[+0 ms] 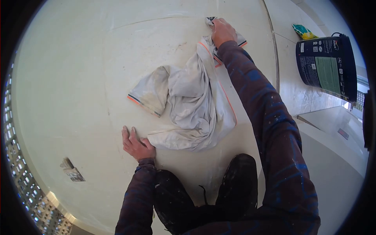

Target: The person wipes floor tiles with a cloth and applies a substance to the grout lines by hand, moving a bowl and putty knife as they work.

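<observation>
A crumpled off-white cloth (192, 94) with orange and dark striped edges lies on the pale tiled floor (78, 86). At the upper middle, my right hand (223, 31) has its fingers closed on the cloth's far end, where a small dark-patterned part shows. My left hand (137, 145) rests on the floor beside the cloth's near left edge, fingers spread and holding nothing. Its thumb is close to the cloth.
A dark paint bucket (327, 66) with a green label stands at the right, beside a green and yellow packet (304, 32). A scraper-like tool (73, 172) lies at the lower left. Perforated blocks (23, 176) line the left edge. My knees (239, 180) are at the bottom.
</observation>
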Demonstrator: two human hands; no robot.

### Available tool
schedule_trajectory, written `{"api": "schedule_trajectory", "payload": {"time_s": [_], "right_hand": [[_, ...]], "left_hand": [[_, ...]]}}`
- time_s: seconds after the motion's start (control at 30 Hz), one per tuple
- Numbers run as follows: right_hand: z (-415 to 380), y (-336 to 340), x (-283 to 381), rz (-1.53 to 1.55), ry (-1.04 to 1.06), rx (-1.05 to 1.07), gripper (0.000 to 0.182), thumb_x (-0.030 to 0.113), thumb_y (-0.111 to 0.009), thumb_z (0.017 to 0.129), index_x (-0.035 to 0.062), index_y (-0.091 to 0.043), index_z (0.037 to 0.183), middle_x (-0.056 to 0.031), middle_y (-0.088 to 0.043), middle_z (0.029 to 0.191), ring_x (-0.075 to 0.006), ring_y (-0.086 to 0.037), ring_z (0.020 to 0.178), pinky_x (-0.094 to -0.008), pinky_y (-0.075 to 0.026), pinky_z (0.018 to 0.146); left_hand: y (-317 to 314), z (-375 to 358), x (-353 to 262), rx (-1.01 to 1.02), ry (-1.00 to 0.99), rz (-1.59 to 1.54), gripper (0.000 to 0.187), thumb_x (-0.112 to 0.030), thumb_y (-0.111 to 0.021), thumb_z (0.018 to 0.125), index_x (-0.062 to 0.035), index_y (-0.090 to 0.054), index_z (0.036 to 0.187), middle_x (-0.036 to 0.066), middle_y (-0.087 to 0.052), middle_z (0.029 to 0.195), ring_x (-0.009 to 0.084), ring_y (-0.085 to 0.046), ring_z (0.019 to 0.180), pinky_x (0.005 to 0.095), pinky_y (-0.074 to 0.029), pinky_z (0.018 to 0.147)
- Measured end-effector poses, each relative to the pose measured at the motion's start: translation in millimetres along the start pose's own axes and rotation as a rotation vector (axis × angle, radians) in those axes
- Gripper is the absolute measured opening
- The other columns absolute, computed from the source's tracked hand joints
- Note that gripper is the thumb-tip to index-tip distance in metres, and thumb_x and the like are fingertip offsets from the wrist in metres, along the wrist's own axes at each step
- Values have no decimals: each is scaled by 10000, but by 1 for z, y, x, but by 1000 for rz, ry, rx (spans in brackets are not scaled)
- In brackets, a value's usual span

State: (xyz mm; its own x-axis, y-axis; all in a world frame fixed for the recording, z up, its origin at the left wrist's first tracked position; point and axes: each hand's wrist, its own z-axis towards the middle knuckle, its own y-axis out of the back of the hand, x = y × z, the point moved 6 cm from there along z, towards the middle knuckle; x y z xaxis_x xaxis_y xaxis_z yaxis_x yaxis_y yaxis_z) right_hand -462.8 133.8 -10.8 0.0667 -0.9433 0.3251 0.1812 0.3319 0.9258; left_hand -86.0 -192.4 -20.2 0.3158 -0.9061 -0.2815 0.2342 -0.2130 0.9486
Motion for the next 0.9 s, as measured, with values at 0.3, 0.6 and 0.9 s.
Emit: {"api": "schedule_trajectory", "payload": {"time_s": [0.3, 0.6, 0.9], "right_hand": [[-52, 19, 1, 122, 99, 121, 250, 116, -568, 927, 88, -686, 1145, -123, -663, 1158, -363, -636, 1081, -463, -516, 908], [-322, 87, 24, 230, -7, 444, 300, 33, -641, 839, 51, -664, 1138, -102, -593, 996, -325, -619, 983, -452, -530, 791], [-180, 51, 1, 350, -50, 29, 234, 23, -651, 839, 33, -684, 1070, -151, -622, 978, -381, -633, 912, -439, -509, 782]], "left_hand": [[3, 1, 0, -16, -9, -5, 576, -115, -534, 764, -48, -544, 1335, 191, -446, 1531, 367, -403, 1417, 530, -312, 1101], [2, -3, 3, -2, -20, 4, 581, -94, -551, 773, -58, -533, 1353, 178, -434, 1541, 358, -396, 1418, 523, -309, 1110], [-1, -2, 2, 37, -18, 10, 591, -54, -557, 793, -53, -510, 1381, 170, -407, 1565, 344, -384, 1424, 504, -309, 1108]]}}
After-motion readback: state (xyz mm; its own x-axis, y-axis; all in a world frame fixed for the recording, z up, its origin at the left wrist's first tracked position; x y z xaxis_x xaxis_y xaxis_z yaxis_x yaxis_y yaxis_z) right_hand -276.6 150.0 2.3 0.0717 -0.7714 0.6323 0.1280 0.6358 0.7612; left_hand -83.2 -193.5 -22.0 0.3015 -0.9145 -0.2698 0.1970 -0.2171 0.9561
